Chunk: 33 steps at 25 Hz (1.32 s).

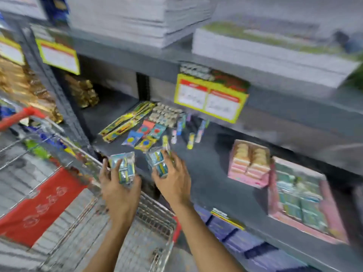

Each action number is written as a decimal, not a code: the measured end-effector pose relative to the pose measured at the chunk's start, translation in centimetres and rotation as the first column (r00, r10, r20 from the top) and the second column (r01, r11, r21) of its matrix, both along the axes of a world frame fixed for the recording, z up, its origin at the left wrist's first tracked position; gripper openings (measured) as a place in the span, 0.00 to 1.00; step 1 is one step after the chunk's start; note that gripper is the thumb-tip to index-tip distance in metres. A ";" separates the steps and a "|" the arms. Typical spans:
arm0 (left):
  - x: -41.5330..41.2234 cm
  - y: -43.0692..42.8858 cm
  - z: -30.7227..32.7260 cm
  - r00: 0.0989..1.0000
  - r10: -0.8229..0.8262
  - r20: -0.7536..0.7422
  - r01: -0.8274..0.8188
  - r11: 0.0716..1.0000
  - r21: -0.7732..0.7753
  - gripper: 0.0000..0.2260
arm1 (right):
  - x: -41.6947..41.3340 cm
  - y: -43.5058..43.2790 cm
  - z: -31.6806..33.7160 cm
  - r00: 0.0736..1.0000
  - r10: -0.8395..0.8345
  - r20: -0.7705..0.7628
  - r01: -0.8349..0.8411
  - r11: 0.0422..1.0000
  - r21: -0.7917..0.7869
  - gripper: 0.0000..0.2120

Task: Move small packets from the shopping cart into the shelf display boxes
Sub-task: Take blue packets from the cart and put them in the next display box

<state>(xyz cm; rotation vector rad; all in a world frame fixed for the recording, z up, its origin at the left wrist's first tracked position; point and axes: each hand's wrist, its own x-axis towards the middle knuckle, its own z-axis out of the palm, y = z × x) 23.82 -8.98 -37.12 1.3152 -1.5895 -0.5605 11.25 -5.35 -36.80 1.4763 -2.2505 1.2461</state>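
My left hand (119, 183) grips a bundle of small teal packets (122, 165) above the far rim of the wire shopping cart (153, 218). To its right, my right hand (173, 177) holds a second bundle of teal packets (158, 161) at the front edge of the grey shelf (206, 173). A pink display box (302, 199) with teal packets inside sits on the shelf at the right. A smaller pink display box (248, 163) with pale packets stands just left of it. The picture is motion-blurred.
Loose colourful packets (146, 132) and small tubes (190, 141) lie further back on the shelf. A yellow price tag (210, 99) hangs from the shelf above. The cart has a red flap (39, 205) and a red handle (17, 116). Gold packs (82, 93) fill the left side.
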 end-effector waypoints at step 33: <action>-28.9 21.8 -2.4 0.430 -0.694 0.578 0.759 0.625 0.185 0.28 | -23.4 28.3 1.0 0.627 -0.739 -0.246 0.778 0.581 0.237 0.25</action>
